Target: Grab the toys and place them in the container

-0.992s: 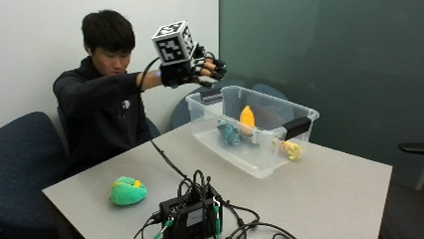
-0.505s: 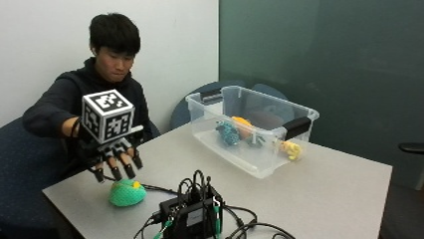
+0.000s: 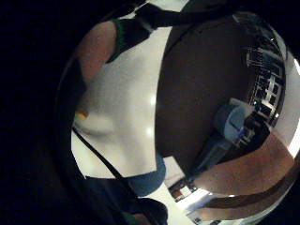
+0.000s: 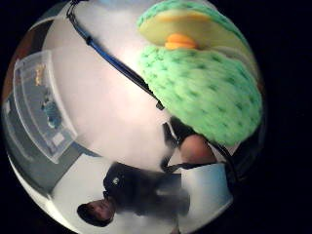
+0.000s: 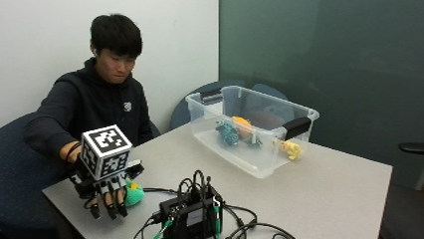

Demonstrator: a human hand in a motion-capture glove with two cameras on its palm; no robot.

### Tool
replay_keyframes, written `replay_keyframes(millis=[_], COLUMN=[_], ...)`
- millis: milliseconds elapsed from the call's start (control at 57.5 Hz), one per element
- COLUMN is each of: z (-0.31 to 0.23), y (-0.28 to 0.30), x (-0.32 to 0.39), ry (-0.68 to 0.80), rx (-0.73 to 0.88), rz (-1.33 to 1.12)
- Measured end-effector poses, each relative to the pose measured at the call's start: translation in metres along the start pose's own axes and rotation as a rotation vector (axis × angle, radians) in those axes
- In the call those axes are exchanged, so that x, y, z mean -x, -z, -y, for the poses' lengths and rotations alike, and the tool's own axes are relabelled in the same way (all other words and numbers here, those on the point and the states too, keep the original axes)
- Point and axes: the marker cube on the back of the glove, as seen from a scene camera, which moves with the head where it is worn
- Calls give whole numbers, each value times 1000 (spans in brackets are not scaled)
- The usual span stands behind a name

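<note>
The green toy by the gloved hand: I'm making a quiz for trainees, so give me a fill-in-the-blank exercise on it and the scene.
1. The gloved right hand is over a crocheted toy coloured ____.
2. That toy lies on the ____, not in the container.
3. The container's walls are ____, so the toys inside show through.
4. The container's end latches are coloured ____.

Missing words: green; table; clear; black
</note>
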Motion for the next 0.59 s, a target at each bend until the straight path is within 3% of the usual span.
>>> replay_keyframes(millis=[278, 592], z=[-1, -79], y=[35, 238], x=[41, 223], ry=[231, 665], rx=[-342, -667], rz=[207, 385])
